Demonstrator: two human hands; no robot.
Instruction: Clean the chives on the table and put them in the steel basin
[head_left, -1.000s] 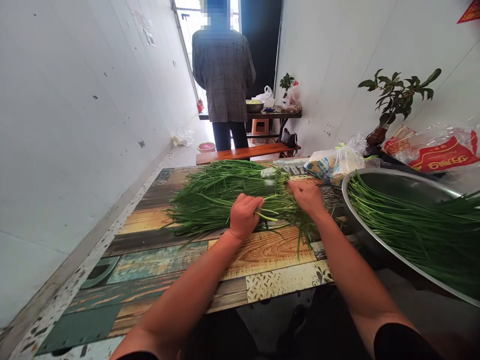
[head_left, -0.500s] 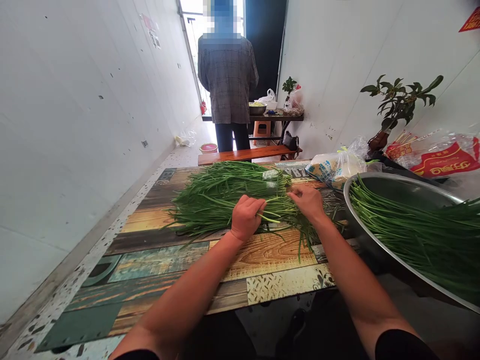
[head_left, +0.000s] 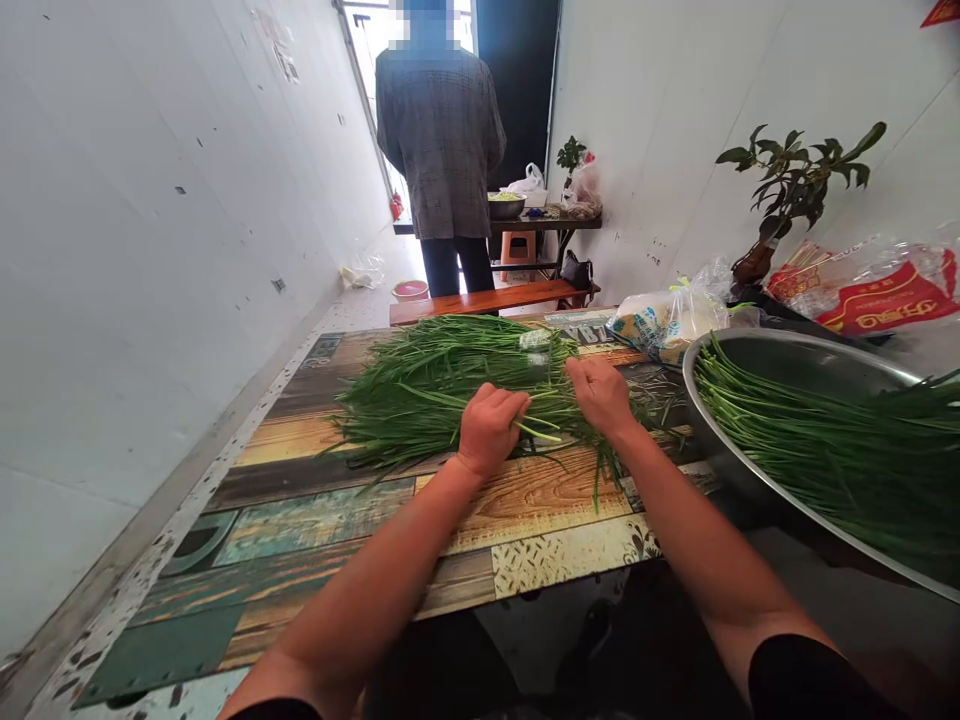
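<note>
A big pile of green chives point(head_left: 427, 385) lies across a table with a patchwork wood pattern point(head_left: 315, 520). My left hand point(head_left: 489, 430) is closed in a fist around a small bunch of chive stalks at the pile's near edge. My right hand point(head_left: 600, 393) rests on the pile just to the right, fingers curled into the stalks. At the right stands a large steel basin point(head_left: 757, 360) holding more chives point(head_left: 840, 450) laid lengthwise.
Plastic bags point(head_left: 664, 325) and red-printed packets point(head_left: 877, 295) sit behind the basin beside a potted plant point(head_left: 787, 195). A white wall runs along the left. A person in a checked jacket point(head_left: 441, 140) stands at a far table; a wooden bench point(head_left: 487, 300) lies between.
Both hands stay on the chive pile and have barely shifted; my right hand has edged slightly left. The view has wobbled a little.
</note>
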